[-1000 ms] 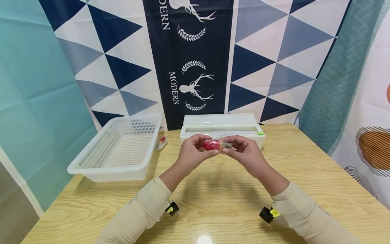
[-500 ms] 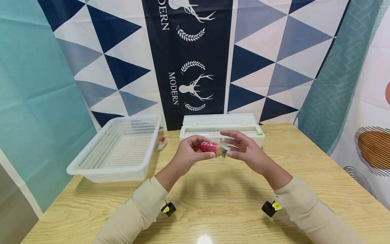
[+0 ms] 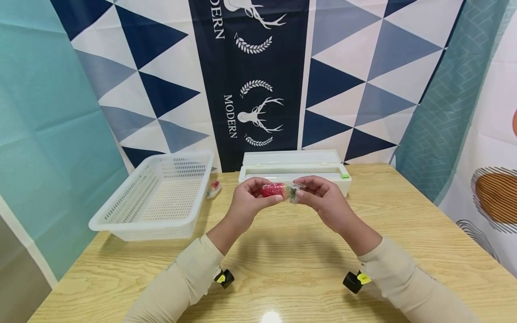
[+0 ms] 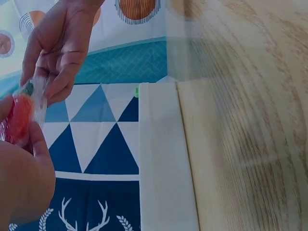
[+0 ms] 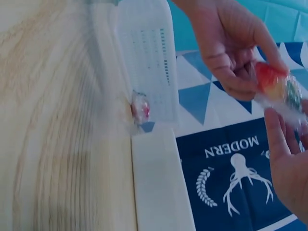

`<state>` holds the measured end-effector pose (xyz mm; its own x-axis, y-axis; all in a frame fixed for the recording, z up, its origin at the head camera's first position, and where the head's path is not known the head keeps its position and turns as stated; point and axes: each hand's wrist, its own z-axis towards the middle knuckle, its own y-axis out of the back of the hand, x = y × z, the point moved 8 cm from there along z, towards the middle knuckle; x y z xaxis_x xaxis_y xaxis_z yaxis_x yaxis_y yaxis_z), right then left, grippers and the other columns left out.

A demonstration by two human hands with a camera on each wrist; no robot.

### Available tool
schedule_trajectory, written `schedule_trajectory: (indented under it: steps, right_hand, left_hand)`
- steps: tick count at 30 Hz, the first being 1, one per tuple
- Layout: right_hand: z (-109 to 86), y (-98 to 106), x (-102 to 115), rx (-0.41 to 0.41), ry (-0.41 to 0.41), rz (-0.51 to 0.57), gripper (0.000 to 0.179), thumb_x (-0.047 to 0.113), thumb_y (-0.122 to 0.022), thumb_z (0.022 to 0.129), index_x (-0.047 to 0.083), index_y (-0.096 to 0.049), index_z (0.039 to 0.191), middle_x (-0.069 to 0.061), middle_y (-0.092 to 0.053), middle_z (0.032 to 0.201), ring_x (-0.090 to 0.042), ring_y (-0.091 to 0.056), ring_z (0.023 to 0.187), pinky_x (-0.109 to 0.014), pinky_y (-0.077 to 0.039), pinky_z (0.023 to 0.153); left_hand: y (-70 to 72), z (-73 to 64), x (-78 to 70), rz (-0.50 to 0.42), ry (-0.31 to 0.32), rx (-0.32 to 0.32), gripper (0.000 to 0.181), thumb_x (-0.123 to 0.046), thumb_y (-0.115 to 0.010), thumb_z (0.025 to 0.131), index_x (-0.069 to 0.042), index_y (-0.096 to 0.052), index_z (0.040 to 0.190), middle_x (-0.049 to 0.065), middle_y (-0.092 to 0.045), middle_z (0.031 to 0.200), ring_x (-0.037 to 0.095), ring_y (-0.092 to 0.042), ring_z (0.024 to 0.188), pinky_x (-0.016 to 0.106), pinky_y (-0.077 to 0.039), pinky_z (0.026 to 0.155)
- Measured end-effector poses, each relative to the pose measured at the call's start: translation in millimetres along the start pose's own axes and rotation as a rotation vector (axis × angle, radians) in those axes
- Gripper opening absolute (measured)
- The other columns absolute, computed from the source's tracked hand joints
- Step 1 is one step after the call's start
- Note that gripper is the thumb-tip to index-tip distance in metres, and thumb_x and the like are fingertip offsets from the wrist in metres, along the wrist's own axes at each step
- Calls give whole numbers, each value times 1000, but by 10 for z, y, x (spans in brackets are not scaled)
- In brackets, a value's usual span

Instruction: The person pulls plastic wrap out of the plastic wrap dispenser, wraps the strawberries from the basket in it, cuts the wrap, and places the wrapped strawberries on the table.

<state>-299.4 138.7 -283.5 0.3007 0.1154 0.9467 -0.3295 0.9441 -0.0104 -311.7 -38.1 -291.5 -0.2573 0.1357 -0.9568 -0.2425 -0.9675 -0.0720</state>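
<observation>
Held up above the table is a red strawberry (image 3: 273, 189) with a pale and green leafy end, wrapped in clear plastic film. My left hand (image 3: 246, 202) grips its red end between thumb and fingers. At the leafy end, my right hand (image 3: 325, 202) pinches the loose film (image 3: 298, 185) with thumb and fingertips. The left wrist view shows the strawberry (image 4: 20, 115) upright between both hands, its film shiny and crinkled. In the right wrist view, film hangs below the strawberry (image 5: 272, 83).
Behind the hands stands a long white box (image 3: 343, 185) with its lid raised, looking like a cling film dispenser. A white perforated basket (image 3: 151, 226) sits at the left. Beside it lies another small red film-wrapped piece (image 3: 214, 189) on the wooden table (image 3: 274, 269).
Half a second ago my right fingers were spread off the film; now they pinch it at the leafy end. The strawberry has shifted slightly left, still in my left hand.
</observation>
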Motion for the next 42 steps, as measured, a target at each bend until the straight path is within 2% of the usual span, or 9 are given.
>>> schedule_trajectory:
  steps: [5, 11, 15, 17, 23, 30, 36, 38, 42]
  right_hand:
    - [-10, 17, 40, -90, 62, -82, 28, 4, -65, 93, -10, -63, 117, -2, -68, 99, -12, -67, 87, -29, -55, 83]
    - [-26, 21, 81, -109, 110, -163, 39, 7, -70, 90, -9, -61, 124, -2, -68, 102, -11, -66, 87, -27, -55, 79]
    - [-43, -3, 79, -70, 122, -171, 55, 1, -77, 82, -6, -56, 132, -4, -64, 107, -11, -67, 91, -27, -56, 78]
    - [-48, -13, 90, -56, 153, -168, 55, -2, -77, 80, -7, -57, 131, -5, -62, 110, -13, -68, 91, -30, -55, 79]
    - [-69, 9, 153, -78, 269, -219, 34, -5, -75, 81, -10, -67, 113, -5, -63, 104, -14, -66, 86, -25, -56, 75]
    - [-86, 6, 180, -40, 326, -164, 16, -9, -73, 80, -12, -72, 96, -8, -63, 87, -17, -68, 75, -29, -57, 71]
    - [-89, 1, 182, -20, 356, -182, 13, -10, -72, 81, -12, -72, 94, -10, -63, 84, -18, -69, 75, -31, -58, 71]
    - [-83, 16, 171, -31, 346, -205, 13, -9, -72, 81, -11, -72, 94, -10, -63, 85, -18, -68, 75, -31, -58, 71]
    - [-72, 59, 141, -61, 306, -257, 13, -7, -72, 83, -11, -73, 95, -9, -64, 86, -17, -68, 75, -29, -57, 72]
  left_hand:
    - [37, 3, -2, 21, -26, -94, 37, -6, -85, 73, -3, -64, 104, 10, -64, 102, 18, -59, 94, 28, -55, 79]
    - [43, 0, -1, 6, -10, -121, 32, -10, -85, 75, -4, -64, 99, 7, -62, 94, 16, -55, 85, 22, -52, 70]
    - [21, 7, 33, -108, 67, -104, 23, -5, -79, 80, -4, -61, 94, 7, -59, 91, 15, -59, 83, 28, -56, 76]
    - [2, 10, 48, -163, 108, -93, 20, -1, -76, 82, -4, -60, 91, 7, -58, 91, 14, -62, 82, 32, -57, 79]
    - [-61, 8, 52, -206, 158, -31, 17, 4, -72, 84, -6, -58, 85, 7, -60, 94, 16, -66, 80, 34, -57, 79]
    - [-107, -3, 72, -196, 179, 40, 17, 4, -70, 85, -8, -59, 84, 7, -62, 96, 17, -66, 80, 34, -56, 80]
    - [-78, -7, 73, -95, 157, 71, 15, 0, -72, 85, -1, -62, 97, 8, -63, 94, 16, -64, 80, 33, -56, 81]
    - [-59, -6, 66, -33, 144, 75, 24, -4, -75, 85, 1, -63, 105, 9, -65, 98, 17, -63, 83, 33, -56, 82]
    - [-3, 1, 30, 158, 106, 48, 46, -15, -84, 77, -5, -66, 118, 6, -67, 108, 19, -64, 89, 31, -56, 80]
